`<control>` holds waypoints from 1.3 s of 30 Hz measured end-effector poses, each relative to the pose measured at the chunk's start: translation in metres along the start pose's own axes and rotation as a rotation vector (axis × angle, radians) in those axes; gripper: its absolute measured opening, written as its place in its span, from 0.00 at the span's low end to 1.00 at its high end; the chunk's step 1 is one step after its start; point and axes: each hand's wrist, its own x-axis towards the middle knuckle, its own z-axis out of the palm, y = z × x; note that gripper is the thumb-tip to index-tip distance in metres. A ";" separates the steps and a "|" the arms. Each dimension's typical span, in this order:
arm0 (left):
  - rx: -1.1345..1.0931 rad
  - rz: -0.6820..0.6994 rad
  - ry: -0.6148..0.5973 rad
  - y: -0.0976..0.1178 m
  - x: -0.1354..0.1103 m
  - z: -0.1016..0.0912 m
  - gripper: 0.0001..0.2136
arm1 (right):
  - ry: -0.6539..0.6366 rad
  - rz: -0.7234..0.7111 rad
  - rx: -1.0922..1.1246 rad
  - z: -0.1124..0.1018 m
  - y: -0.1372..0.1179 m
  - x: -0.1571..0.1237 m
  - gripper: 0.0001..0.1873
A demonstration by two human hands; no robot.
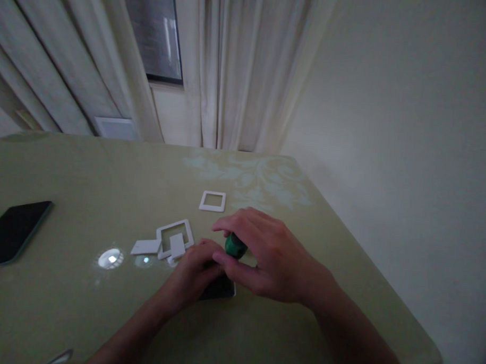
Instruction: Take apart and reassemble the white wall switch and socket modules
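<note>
My right hand [264, 252] is closed around the green and black handle of what looks like a screwdriver [236, 246], its top pointing up toward me. The lower end of the tool is hidden by my hands. Below it, a dark flat piece with a pale edge [219, 288] lies on the table, and my left hand [198, 268] grips it from the left. The left fingertips are partly hidden. Left of that hand, a white square frame [188, 230] lies with a small white rectangular plate [177, 245] across it. Another white plate [146, 247] lies beside it.
A second white square frame [212, 208] lies farther back on the green-covered table [107, 188]. At the far left is a dark tablet-like slab [16, 232]. A shiny metal object [60, 357] shows at the front edge. A wall [407, 156] runs along the right, curtains [247, 70] behind.
</note>
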 end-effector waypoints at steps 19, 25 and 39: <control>-0.087 -0.060 -0.038 0.008 0.006 0.005 0.07 | 0.047 0.068 -0.051 -0.004 -0.001 -0.002 0.09; -0.161 0.002 -0.083 0.016 0.008 0.003 0.10 | 0.073 0.058 -0.059 -0.003 0.001 -0.003 0.09; -0.217 -0.026 -0.037 0.014 0.008 0.001 0.07 | 0.084 0.050 -0.036 0.000 0.002 -0.003 0.13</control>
